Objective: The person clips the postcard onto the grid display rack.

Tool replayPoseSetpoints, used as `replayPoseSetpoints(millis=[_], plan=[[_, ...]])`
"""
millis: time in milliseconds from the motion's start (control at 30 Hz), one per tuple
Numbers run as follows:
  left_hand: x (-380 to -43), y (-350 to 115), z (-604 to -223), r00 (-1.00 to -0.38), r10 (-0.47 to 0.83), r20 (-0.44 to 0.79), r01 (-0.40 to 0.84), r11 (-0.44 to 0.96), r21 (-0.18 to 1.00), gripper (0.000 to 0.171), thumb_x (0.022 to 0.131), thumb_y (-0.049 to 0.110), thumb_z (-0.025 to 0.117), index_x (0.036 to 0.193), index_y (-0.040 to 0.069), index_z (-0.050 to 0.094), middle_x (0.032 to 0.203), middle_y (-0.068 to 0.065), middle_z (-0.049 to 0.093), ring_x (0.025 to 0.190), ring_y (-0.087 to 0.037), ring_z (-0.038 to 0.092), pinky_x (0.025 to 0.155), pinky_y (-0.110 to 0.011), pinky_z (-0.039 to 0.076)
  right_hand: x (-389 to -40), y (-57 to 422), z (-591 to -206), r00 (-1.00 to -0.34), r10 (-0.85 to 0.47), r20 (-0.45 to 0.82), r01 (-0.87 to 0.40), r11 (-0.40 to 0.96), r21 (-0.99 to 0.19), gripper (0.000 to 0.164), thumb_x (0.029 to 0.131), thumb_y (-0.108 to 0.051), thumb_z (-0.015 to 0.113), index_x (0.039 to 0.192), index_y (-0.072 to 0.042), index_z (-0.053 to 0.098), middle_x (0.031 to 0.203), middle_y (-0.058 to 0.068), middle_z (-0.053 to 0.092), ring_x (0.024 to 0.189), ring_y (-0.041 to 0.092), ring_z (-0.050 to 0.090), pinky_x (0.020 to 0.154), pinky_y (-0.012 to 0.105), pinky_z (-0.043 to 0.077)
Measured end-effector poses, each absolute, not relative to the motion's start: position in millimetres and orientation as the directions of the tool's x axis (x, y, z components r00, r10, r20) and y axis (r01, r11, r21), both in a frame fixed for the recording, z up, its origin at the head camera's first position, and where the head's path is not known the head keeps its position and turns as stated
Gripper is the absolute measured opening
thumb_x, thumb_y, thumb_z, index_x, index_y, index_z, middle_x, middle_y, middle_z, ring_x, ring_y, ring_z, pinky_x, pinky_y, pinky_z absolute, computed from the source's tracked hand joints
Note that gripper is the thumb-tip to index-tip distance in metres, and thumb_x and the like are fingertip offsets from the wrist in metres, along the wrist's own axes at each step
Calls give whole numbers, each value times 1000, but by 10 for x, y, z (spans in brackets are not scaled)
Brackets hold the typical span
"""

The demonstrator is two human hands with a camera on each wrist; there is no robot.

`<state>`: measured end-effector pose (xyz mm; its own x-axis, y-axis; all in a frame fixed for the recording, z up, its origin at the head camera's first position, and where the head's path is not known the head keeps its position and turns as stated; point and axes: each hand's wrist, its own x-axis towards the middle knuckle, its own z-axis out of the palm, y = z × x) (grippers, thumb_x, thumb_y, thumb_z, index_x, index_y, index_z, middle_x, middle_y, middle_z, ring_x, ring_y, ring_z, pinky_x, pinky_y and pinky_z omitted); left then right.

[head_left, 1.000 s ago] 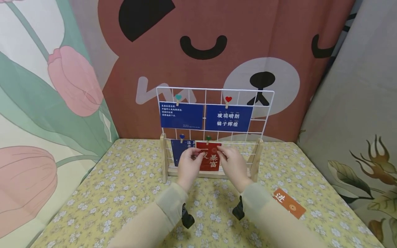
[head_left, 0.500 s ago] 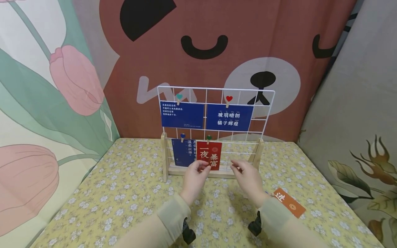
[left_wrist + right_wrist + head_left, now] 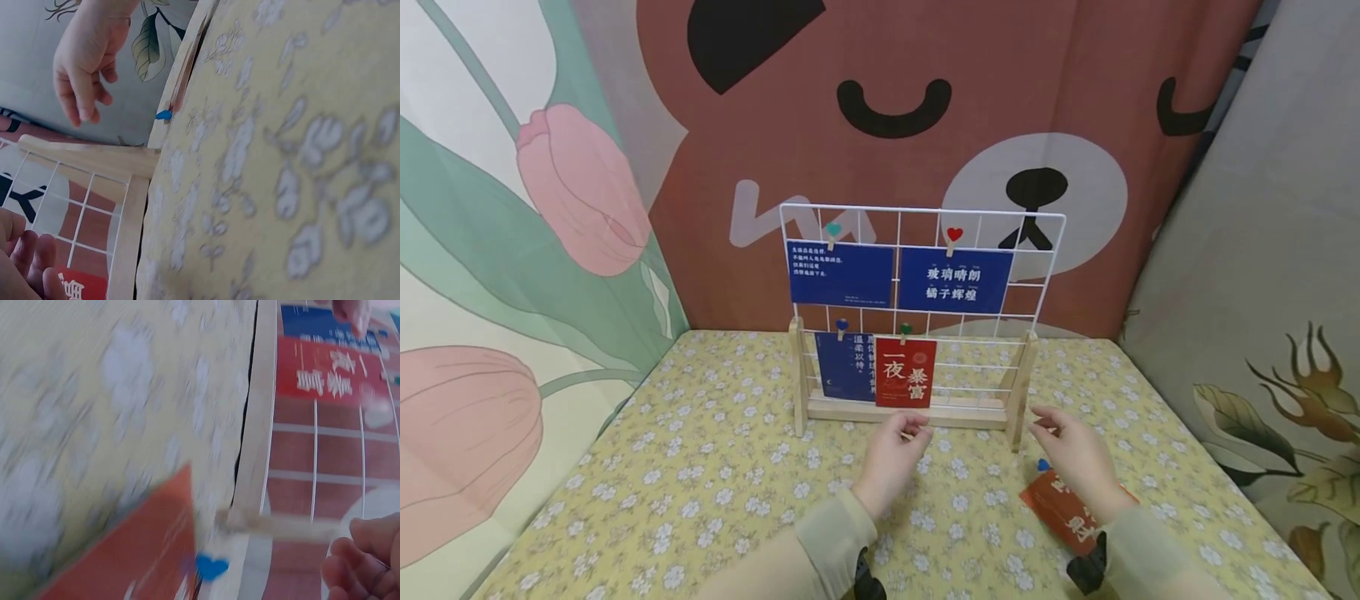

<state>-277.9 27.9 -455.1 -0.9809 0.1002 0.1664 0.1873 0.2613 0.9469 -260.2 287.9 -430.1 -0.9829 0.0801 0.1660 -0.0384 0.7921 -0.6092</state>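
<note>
My right hand (image 3: 1078, 462) hovers over a reddish-orange card (image 3: 1060, 508) with pale characters, its fingers loosely bent and holding nothing. A blue heart-topped peg (image 3: 1043, 465) lies by the card's upper corner; the right wrist view shows the blue heart (image 3: 211, 567) near the fingers, apart from them. My left hand (image 3: 891, 462), relaxed and holding nothing, hangs before the rack's base. On the white wire grid rack (image 3: 977, 367), a red card (image 3: 906, 375) hangs from a green heart peg (image 3: 906, 330), slightly overlapping a blue card (image 3: 842, 367). My forearm partly hides the loose card.
Two more blue cards (image 3: 841, 275) hang on the upper row under a teal and a red heart peg (image 3: 954, 237). Wooden feet (image 3: 1017, 400) support the rack on a yellow floral tablecloth (image 3: 700, 450). Printed curtains surround the table on the back and sides.
Both hands have come away from the red card, down and to the right. My right hand has travelled farther, to the loose card, uncovering more of it. The red card stays hanging.
</note>
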Motion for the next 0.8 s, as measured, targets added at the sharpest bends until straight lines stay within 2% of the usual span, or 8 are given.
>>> replayPoseSetpoints(millis=[100, 233, 433, 633, 800], plan=[[-2767, 319, -4586, -981, 115, 156, 181, 249, 951, 19, 93, 20, 63, 108, 9, 66, 88, 4, 60, 75, -10, 55, 66, -27, 48, -2575, 3068, -4329, -986, 97, 132, -3, 797, -604, 42, 99, -26, 54, 135, -2, 52, 117, 20, 61, 65, 24, 58, 50, 34, 44], [-2748, 377, -4619, -981, 148, 129, 162, 232, 959, 18, 93, 19, 63, 106, 8, 66, 84, 3, 60, 69, -10, 56, 61, -27, 48, -2574, 3309, -4362, -992, 108, 72, 48, 821, -569, 44, 97, -23, 57, 132, 3, 52, 114, 24, 60, 87, 29, 62, 62, 37, 50], [-2688, 451, -4668, -966, 248, 73, 138, 254, 957, 17, 93, 19, 64, 105, 9, 67, 82, 4, 59, 66, -10, 56, 59, -27, 46, -2566, 3593, -4385, -985, 131, -112, 172, 818, -549, 50, 94, -22, 61, 130, 10, 49, 116, 29, 56, 89, 31, 60, 65, 41, 50], [-2639, 498, -4698, -942, 335, 20, 124, 292, 948, 15, 93, 22, 64, 104, 12, 65, 82, 3, 57, 68, -12, 54, 61, -28, 45, -2537, 3769, -4410, -965, 159, -209, 244, 836, -492, 68, 86, -35, 71, 128, 14, 47, 121, 37, 50, 102, 47, 53, 72, 49, 49], [-2627, 527, -4725, -937, 348, 2, 120, 317, 941, 13, 92, 25, 65, 101, 15, 65, 83, 4, 57, 68, -11, 53, 60, -28, 44, -2565, 3844, -4503, -953, 159, -258, 269, 835, -480, 76, 82, -37, 76, 125, 18, 47, 118, 37, 51, 101, 46, 55, 71, 47, 51]])
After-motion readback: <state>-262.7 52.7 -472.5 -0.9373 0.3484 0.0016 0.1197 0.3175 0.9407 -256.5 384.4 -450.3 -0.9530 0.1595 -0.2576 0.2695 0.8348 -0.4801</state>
